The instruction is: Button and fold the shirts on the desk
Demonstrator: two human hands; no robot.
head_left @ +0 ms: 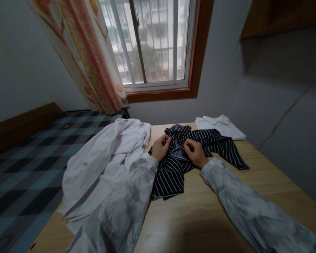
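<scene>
A black shirt with white stripes point(170, 177) lies spread on the wooden table, its collar toward the window and one sleeve stretched out to the right. Its front is partly parted, showing a darker inside. My left hand point(160, 148) is closed in a pinch at the left front edge, just below the collar. Across the opening, my right hand point(196, 153) has its thumb and fingers curled together on the right front edge. The cloth between the fingertips is mostly hidden. Left of the striped shirt, a rumpled white shirt point(94, 172) lies close to my left forearm.
A folded white garment point(221, 127) sits at the table's far right corner. The wooden table point(200, 214) runs toward the wall below a window point(158, 45). A bed with a checked cover point(28, 168) adjoins on the left, beneath a floral curtain point(86, 52).
</scene>
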